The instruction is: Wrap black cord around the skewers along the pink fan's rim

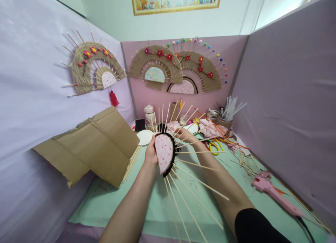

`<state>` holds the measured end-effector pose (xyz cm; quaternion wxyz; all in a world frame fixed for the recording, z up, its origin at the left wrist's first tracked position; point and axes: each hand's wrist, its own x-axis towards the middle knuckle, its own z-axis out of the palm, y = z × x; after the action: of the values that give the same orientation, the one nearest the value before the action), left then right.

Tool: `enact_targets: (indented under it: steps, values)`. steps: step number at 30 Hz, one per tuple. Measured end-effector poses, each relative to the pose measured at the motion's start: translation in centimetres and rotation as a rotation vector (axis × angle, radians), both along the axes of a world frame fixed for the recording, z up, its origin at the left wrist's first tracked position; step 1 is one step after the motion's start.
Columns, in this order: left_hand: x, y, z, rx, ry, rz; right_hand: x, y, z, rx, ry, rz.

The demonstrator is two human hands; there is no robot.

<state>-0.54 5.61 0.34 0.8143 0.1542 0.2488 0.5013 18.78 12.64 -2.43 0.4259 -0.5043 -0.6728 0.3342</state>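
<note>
My left hand (151, 152) grips the straight edge of a half-round fan piece (164, 154), covered in pink fabric with red dots. Black yarn (173, 155) runs along its curved edge, and thin wooden sticks (201, 183) spread outward from it like rays. Behind the upper sticks, my right hand (181, 131) is closed near the curved edge; what its fingers pinch is too small to make out. A dark round bundle (162, 127), perhaps more yarn, shows just beyond the piece.
Folded cardboard (105, 145) leans at left by a white oval (145, 137). A pink glue gun (278, 195) lies at right, near scissors (215, 147) and stick scraps. A bottle (149, 115) stands at the back. Finished fans (154, 63) hang on the partitions.
</note>
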Motion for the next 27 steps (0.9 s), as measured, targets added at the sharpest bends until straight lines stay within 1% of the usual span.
enact_targets:
  steps: [3, 5, 7, 9, 12, 14, 17, 20, 23, 25, 27]
  values:
    - [0.3, 0.4, -0.5, 0.014, 0.000, 0.068, -0.5, -0.7, 0.7, 0.020, 0.009, 0.070]
    - [0.4, 0.6, -0.8, 0.029, 0.000, 0.098, -1.0, -1.3, 1.2, 0.033, 0.028, 0.176]
    - [0.4, 0.6, -0.9, 0.039, 0.007, 0.088, -1.5, -1.7, 1.6, 0.041, 0.072, 0.258]
    - [0.3, 0.5, -0.8, 0.051, 0.012, 0.039, -2.1, -2.1, 1.9, 0.037, 0.134, 0.272]
    - [0.4, 0.1, -0.4, 0.061, 0.007, -0.065, -2.9, -2.5, 2.2, 0.025, 0.264, 0.213]
    - [0.5, -0.4, -0.1, 0.054, 0.001, -0.147, -3.5, -2.7, 2.4, 0.010, 0.351, 0.203]
    - [0.7, -0.9, 0.1, 0.041, 0.003, -0.234, -4.1, -3.2, 2.5, -0.045, 0.428, 0.257]
    - [1.0, -1.2, -0.1, 0.039, 0.013, -0.272, -4.3, -3.8, 2.4, -0.167, 0.479, 0.361]
    - [1.4, -1.4, -0.5, 0.083, 0.005, -0.257, -3.8, -4.1, 2.1, -0.295, 0.474, 0.436]
    - [1.5, -1.4, -0.7, 0.112, -0.002, -0.265, -3.4, -4.2, 1.7, -0.329, 0.451, 0.453]
    - [1.7, -1.5, -0.8, 0.113, 0.007, -0.308, -3.0, -4.1, 1.4, -0.331, 0.437, 0.448]
